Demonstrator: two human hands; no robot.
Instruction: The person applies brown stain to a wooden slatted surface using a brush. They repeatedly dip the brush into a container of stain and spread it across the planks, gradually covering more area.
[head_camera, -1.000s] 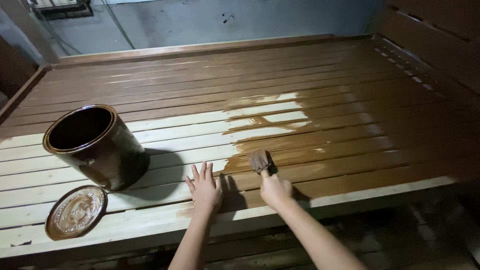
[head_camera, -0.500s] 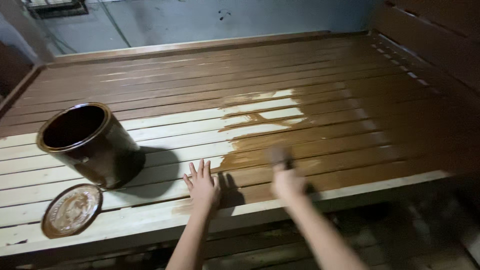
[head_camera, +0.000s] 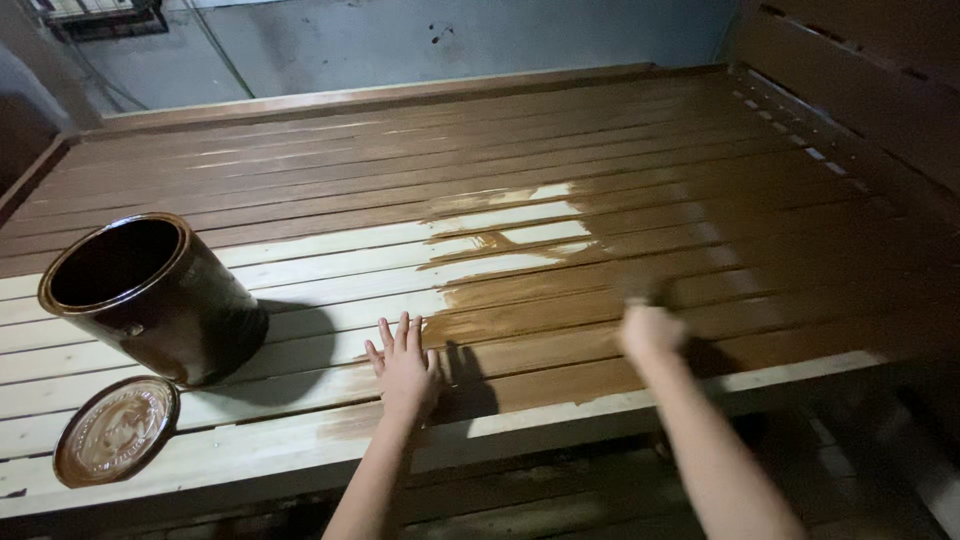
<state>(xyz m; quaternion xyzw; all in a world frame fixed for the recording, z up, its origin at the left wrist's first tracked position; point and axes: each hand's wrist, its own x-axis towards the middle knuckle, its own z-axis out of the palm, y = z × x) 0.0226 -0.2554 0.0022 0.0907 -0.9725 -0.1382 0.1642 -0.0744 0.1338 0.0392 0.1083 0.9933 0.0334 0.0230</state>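
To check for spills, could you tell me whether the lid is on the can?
No, the lid lies flat on the slats beside the open can.

Dim scene, light from near the camera, hard shadows, right hand (head_camera: 650, 332) motion-blurred, dark corners

Motion is smearing the right hand (head_camera: 650, 332) so its fingers are not showing singly, and the brush (head_camera: 640, 290) just beyond them is blurring into the stain. Both forearms are running off the bottom edge; the slatted surface (head_camera: 300, 250) is running off the left edge.
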